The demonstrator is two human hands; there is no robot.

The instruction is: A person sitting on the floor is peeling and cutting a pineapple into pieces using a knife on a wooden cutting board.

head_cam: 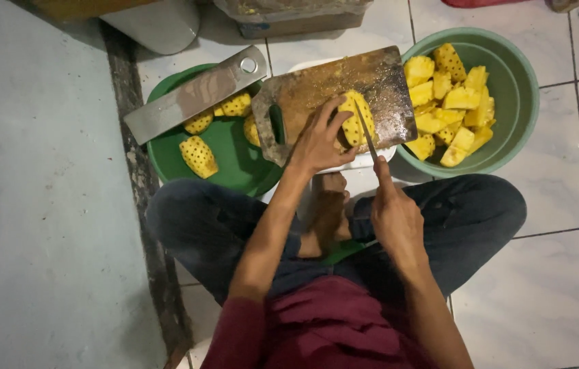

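I sit cross-legged on the floor with a worn wooden cutting board point(317, 85) in front of me. My left hand point(317, 140) presses down on a peeled yellow pineapple piece point(358, 119) lying on the board. In my right hand point(392, 212) is a knife point(366, 130), its thin blade set lengthwise into the pineapple. Cut pineapple chunks point(450, 102) fill the green basin point(518, 82) to the right. A green bowl point(224, 164) on the left holds several peeled pineapple pieces point(198, 156).
A large metal cleaver point(194, 96) rests across the left green bowl's rim. A white tray point(365, 162) sits under the board. A blue-grey wall point(36, 191) runs along the left. Pale floor tiles point(549, 273) spread to the right, with containers at the top edge.
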